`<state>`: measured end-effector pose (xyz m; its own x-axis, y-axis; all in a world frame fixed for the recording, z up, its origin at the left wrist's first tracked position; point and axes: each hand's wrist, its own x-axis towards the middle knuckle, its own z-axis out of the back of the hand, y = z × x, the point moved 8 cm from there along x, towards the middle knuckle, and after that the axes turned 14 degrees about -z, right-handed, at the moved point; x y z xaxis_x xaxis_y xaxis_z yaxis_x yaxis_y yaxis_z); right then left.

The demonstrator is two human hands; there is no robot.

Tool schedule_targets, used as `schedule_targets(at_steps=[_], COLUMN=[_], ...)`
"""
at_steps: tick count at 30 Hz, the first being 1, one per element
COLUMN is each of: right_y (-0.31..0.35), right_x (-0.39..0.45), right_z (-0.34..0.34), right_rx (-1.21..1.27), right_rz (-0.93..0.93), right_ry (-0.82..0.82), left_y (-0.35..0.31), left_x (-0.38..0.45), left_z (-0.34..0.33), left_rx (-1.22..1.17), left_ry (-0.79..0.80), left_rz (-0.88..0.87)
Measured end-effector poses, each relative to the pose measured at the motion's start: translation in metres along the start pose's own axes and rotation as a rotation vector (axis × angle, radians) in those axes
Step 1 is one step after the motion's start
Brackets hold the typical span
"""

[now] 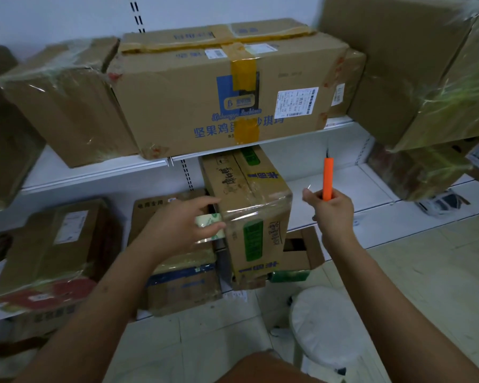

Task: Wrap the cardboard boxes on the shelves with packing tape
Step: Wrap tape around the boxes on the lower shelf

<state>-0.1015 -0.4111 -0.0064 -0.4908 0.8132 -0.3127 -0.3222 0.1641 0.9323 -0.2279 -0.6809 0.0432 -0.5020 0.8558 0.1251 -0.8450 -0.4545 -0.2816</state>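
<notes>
Taping item: green-printed box (249, 214), centre frame, lower shelf (329, 200). Left hand (186, 222) grips tape roll (208, 225) against its left face; right hand (329, 208) clasps orange cutter (328, 178). Advice: keep tape taut, cut close to the box.

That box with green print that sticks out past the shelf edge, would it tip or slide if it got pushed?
Probably it could tip: the green-printed box overhangs the lower shelf toward the floor. Its glossy tape wrap looks slippery, so it may slide easily. The left hand holds a tape roll against its side, which likely steadies it; its weight cannot be judged.
</notes>
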Motion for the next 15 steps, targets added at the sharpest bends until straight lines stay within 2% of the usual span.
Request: schedule_targets(at_steps=[2, 8, 11, 15], right_y=[-0.005, -0.008, -0.011, -0.021], right_x=[0.004, 0.011, 0.020, 0.032], right_z=[-0.001, -0.008, -0.010, -0.014], right_rx=[-0.004, -0.006, -0.005, -0.034], right_rz=[0.012, 0.065, 0.041, -0.011], right_ry=[-0.015, -0.072, -0.093, -0.103], left_y=[0.003, 0.011, 0.009, 0.013], left_x=[-0.002, -0.001, 0.007, 0.017], left_z=[-0.003, -0.005, -0.013, -0.024], left_rx=[0.147, 0.329, 0.342, 0.363], left_ry=[-0.051, -0.230, -0.223, -0.128], left_rz=[-0.037, 0.062, 0.039, 0.086])
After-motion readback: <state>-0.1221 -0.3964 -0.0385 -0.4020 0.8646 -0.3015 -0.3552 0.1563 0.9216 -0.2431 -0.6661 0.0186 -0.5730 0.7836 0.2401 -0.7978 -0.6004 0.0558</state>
